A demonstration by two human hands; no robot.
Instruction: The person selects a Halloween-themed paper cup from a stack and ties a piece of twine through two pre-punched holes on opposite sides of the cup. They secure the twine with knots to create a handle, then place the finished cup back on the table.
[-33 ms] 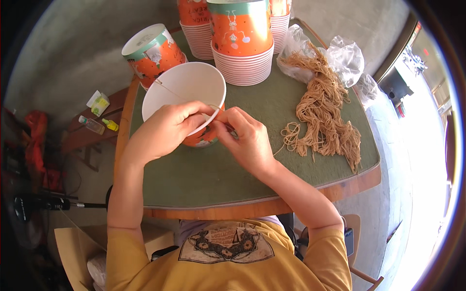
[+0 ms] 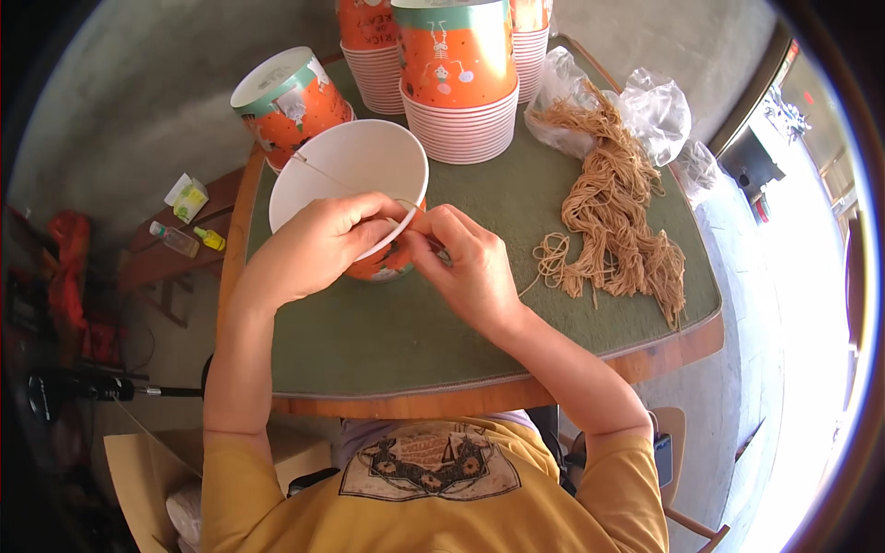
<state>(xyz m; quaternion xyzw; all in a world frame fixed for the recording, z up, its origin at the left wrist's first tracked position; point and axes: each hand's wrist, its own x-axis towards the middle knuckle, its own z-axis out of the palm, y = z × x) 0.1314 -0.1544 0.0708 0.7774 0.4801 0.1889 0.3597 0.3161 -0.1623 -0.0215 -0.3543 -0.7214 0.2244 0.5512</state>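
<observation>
A paper bucket (image 2: 378, 157), white inside and orange outside, tilts with its mouth toward me. My left hand (image 2: 313, 241) is closed over its near rim, fingers inside the mouth. A thin tan cord (image 2: 318, 169) is fastened at the far left rim and crosses the inside to the rim by my hands. Just outside the near right rim, my right hand (image 2: 468, 265) is closed in a pinch, apparently on the cord's end. The fingertips partly hide that end. Both hands meet at this stretch of rim.
Stacked orange buckets (image 2: 458, 64) stand at the back, with another upturned bucket (image 2: 286, 106) at the left. A tan cord bundle (image 2: 613, 203) lies on the right of the green-topped table (image 2: 369, 346), beside clear plastic bags (image 2: 654, 115). Small bottles (image 2: 175, 238) sit on a bench at the left.
</observation>
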